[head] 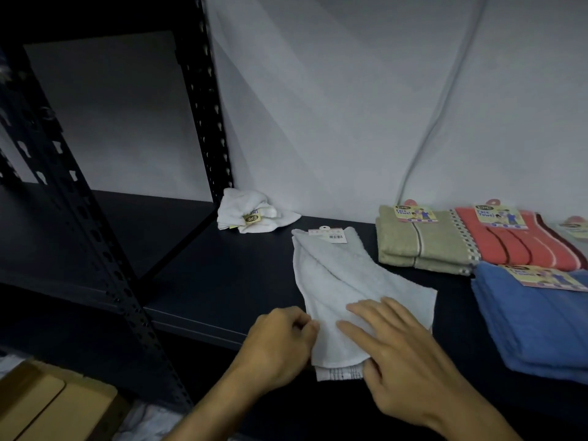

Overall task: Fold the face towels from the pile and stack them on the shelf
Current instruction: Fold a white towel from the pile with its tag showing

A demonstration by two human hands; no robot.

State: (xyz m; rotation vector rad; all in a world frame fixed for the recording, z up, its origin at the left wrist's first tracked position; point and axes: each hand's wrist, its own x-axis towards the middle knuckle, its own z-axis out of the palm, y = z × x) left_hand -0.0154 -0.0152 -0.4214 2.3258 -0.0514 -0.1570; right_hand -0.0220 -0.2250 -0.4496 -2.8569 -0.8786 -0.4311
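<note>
White towel (343, 281): soft terry, folded into a long strip, lying on the dark shelf (222, 281) at centre, a barcode tag at its 12 o'clock end.
Left hand (280, 342): fingers curled, pinching the strip's edge at 9 o'clock.
Right hand (404, 354): fingers straight, pressing flat on the near end.
Crumpled towel (251, 211): white, bunched, at 11 o'clock.
Folded towels: olive (420, 246), coral striped (521, 243), blue (541, 323), at 2 to 3 o'clock.
</note>
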